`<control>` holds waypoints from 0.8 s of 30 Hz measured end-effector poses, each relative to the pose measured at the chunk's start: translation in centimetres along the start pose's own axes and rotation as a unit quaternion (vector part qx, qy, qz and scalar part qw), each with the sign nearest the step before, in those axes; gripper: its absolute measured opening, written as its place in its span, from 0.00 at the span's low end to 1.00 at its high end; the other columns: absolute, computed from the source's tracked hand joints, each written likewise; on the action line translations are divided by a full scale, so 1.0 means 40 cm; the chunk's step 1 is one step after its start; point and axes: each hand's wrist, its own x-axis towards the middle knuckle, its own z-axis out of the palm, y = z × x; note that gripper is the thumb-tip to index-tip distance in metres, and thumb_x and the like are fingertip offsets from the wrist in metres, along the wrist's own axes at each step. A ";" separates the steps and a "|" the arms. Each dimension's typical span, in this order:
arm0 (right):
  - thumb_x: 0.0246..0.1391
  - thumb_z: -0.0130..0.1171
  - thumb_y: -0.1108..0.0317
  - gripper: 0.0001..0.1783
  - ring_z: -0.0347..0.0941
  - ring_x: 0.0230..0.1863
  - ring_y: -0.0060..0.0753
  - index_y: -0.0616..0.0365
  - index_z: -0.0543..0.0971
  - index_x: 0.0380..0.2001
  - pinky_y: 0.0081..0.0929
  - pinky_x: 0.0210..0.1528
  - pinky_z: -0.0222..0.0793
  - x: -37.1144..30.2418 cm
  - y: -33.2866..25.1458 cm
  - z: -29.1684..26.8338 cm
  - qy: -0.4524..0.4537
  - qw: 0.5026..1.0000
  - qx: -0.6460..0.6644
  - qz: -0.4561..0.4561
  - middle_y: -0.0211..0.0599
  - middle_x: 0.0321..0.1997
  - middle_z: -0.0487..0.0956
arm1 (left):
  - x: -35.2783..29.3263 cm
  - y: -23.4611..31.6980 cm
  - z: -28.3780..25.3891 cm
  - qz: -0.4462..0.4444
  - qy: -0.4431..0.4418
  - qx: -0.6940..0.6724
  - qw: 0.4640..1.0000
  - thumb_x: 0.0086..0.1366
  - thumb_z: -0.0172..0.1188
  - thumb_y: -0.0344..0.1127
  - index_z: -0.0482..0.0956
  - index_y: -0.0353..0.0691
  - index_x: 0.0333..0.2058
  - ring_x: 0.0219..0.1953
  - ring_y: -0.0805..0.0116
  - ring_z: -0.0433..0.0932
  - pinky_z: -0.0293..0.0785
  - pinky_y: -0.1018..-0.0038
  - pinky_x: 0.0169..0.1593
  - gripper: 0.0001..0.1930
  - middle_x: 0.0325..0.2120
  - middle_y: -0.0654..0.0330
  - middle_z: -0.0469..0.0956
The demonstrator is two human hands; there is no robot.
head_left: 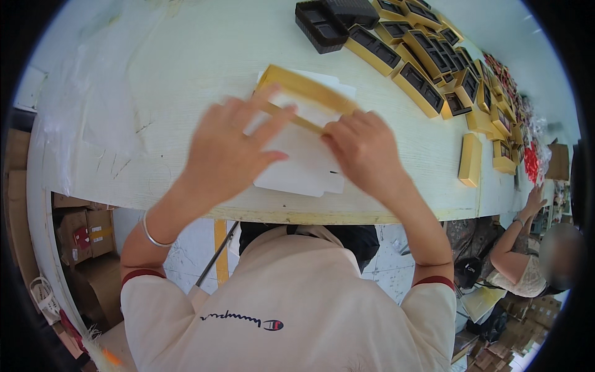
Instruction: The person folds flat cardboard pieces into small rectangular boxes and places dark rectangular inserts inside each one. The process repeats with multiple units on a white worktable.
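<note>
A gold cardboard box frame (313, 92) is tilted over white paper sheets (291, 164) in the middle of the table, slightly smeared by motion. Through it I see white, either its own bottom or the paper beneath; I cannot tell which. My right hand (365, 146) has its fingers closed on the near right corner of the frame. At the left end, my left hand (232, 146) has its fingers stretched and spread. Its fingertips overlap the near wall of the frame, and whether they touch it is unclear.
Black plastic trays (321, 30) sit at the far edge. Many gold boxes with black inserts (418, 90) crowd the right side, with one closed gold box (470, 160) nearer me. Clear plastic film (87, 80) covers the left. Another person's hand (534, 201) is at far right.
</note>
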 end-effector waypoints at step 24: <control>0.46 0.61 0.78 0.12 0.69 0.32 0.40 0.60 0.68 0.33 0.33 0.35 0.64 0.010 -0.025 0.067 -0.129 0.916 0.354 0.133 0.39 0.27 0.71 | -0.040 0.013 0.105 -0.134 -0.142 -0.257 0.947 0.53 0.65 0.33 0.77 0.41 0.30 0.31 0.63 0.72 0.70 0.68 0.34 0.07 0.26 0.65 0.73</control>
